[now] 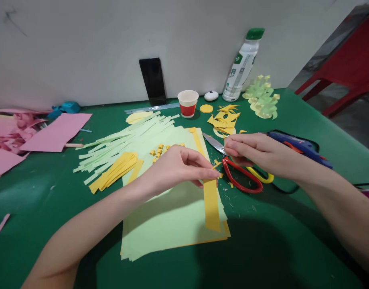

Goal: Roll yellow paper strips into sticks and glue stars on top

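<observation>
My left hand pinches a yellow paper strip between thumb and fingers. The strip hangs down over a stack of pale green paper sheets. To the right, my right hand is closed, its fingertips curled together; what they hold, if anything, is hidden. Beneath that hand lie scissors with red and yellow on the handles, blades toward the back left. Small yellow paper pieces sit behind my left hand. Beside the stack are a bundle of yellow strips and many pale green strips.
Along the wall stand a phone, a paper cup and a leaning bottle. Yellow scraps and a green paper flower piece lie at the back right. Pink paper covers the left; a blue pouch lies right.
</observation>
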### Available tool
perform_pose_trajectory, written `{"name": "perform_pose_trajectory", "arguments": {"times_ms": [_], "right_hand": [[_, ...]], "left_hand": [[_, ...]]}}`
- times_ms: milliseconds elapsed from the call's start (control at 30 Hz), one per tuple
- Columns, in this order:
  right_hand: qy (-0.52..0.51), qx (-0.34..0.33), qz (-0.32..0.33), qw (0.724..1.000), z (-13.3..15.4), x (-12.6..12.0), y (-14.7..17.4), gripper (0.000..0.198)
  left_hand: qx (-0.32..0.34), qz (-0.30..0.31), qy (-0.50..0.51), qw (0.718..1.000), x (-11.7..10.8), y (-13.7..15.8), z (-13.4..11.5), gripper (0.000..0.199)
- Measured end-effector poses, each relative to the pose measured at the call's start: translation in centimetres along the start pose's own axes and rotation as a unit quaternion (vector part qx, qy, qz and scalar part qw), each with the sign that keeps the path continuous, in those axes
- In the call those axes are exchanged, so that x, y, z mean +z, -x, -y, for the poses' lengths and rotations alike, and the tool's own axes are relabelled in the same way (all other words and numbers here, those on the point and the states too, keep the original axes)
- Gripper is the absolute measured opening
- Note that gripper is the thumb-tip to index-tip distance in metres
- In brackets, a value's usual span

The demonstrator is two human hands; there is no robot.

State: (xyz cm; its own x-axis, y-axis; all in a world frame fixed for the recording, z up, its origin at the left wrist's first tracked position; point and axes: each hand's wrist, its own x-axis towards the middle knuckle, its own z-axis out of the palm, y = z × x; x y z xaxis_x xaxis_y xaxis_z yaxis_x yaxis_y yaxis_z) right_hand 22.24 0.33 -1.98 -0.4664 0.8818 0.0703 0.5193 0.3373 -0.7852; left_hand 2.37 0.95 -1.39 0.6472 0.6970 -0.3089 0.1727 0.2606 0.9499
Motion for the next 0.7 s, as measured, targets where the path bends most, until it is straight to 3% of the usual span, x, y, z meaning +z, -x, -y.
{"name": "perform_pose_trajectory", "arguments": {"times_ms": [100, 333, 433, 467, 500, 567, 633, 700], "right_hand": [[0.009, 0.029, -0.014, 0.999, 0.1, 0.2, 0.0, 0.045], [0.102, 0.100, -0.112, 0.983, -0.3, -0.2, 0.2, 0.054], [0.149, 0.104, -0.078, 0.980, -1.2, -0.6, 0.0, 0.032], [0.148, 0.100, -0.057, 0.982, -1.4, -0.7, 0.0, 0.015], [0.144, 0.086, -0.046, 0.985, -1.6, -0.7, 0.0, 0.010], [0.141, 0.027, -0.060, 0.988, -1.5, -0.8, 0.0, 0.024], [0.146, -0.035, -0.106, 0.983, -0.9, -0.9, 0.3, 0.018], [0.152, -0.053, -0.132, 0.978, -0.1, -0.9, 0.6, 0.020]], "left_hand": [[0.000, 0.004, -0.002, 1.000, 0.0, 0.0, 0.0, 0.007], [-0.008, -0.002, -0.025, 1.000, 0.0, 0.2, -0.1, 0.006], [-0.015, -0.005, -0.039, 0.999, -0.1, 0.2, -0.1, 0.006], [-0.018, -0.004, -0.044, 0.999, -0.1, 0.1, -0.1, 0.006], [-0.021, -0.001, -0.046, 0.999, -0.1, 0.1, -0.1, 0.007], [-0.025, 0.003, -0.045, 0.999, -0.2, -0.1, 0.0, 0.008], [-0.026, 0.005, -0.041, 0.999, -0.3, -0.2, 0.1, 0.009], [-0.028, 0.007, -0.034, 0.999, -0.4, -0.3, 0.3, 0.009]]}}
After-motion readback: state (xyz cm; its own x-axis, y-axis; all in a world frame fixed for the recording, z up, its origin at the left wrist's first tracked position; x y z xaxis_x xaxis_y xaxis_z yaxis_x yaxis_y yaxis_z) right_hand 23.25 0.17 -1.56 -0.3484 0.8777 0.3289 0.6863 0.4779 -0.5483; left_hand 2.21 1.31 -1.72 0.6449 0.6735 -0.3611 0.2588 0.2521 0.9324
